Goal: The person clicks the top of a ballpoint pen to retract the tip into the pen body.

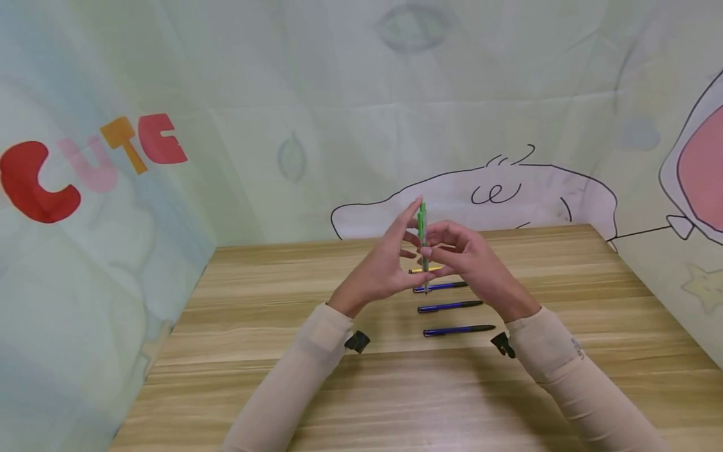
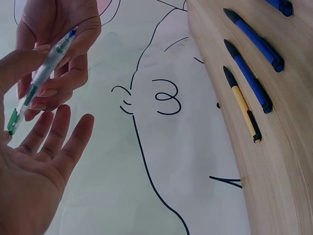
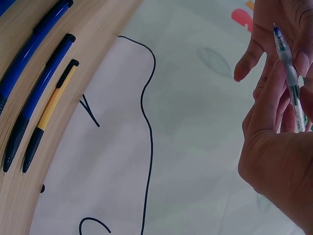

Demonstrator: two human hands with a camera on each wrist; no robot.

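A clear pen with a green clip and button (image 1: 421, 220) stands nearly upright between the two hands above the table. My right hand (image 1: 471, 260) pinches its barrel between thumb and fingers. My left hand (image 1: 380, 267) is at the pen's left, its index fingertip by the green button end and its thumb reaching to the lower barrel; the other fingers are spread. The left wrist view shows the pen (image 2: 45, 73) slanting, with its blue-looking tip beside the right hand (image 2: 61, 29). Whether the left index presses the button is hard to tell.
Below the hands, a yellow pen (image 1: 418, 271) and three blue pens (image 1: 443, 307) with black grips lie in a row on the wooden table (image 1: 271, 301). Behind the table hangs a printed cloth (image 1: 254, 157) with cartoon drawings and letters.
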